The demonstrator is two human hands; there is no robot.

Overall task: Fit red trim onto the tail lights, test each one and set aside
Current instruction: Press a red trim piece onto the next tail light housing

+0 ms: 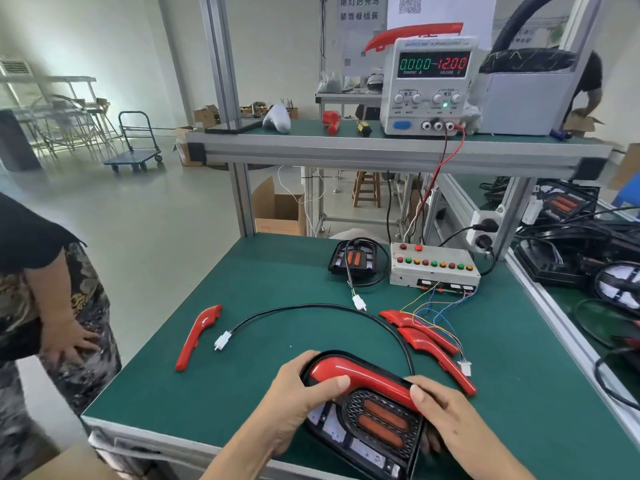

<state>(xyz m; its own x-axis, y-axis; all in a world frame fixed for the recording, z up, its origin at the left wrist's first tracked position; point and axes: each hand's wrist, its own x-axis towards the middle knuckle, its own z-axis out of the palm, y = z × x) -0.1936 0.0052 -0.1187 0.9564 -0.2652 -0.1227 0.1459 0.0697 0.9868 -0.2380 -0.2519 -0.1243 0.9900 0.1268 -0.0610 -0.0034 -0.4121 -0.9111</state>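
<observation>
Two hands on the job: my left hand [294, 396] grips the near left end of the tail light [367, 420] with the thumb pressing on the red trim [363, 377], my right hand [446, 420] clasps the right side, thumb on the trim too. The light sits at the worktop's [242, 341] near edge, black housing, honeycomb grille, two orange bars unlit, trim arching across its top. Its black cable [311, 308] loops away to a white plug [222, 340], lying loose. Left of that, one spare trim [197, 337]; to the right, two more trims [429, 341] under thin coloured wires. Further back, a second tail light [353, 259] beside the button box [434, 266]. Up on the shelf, the power supply [429, 86] reads 0.000 and 12.00. A bystander's hand [69, 341] rests at far left.
</observation>
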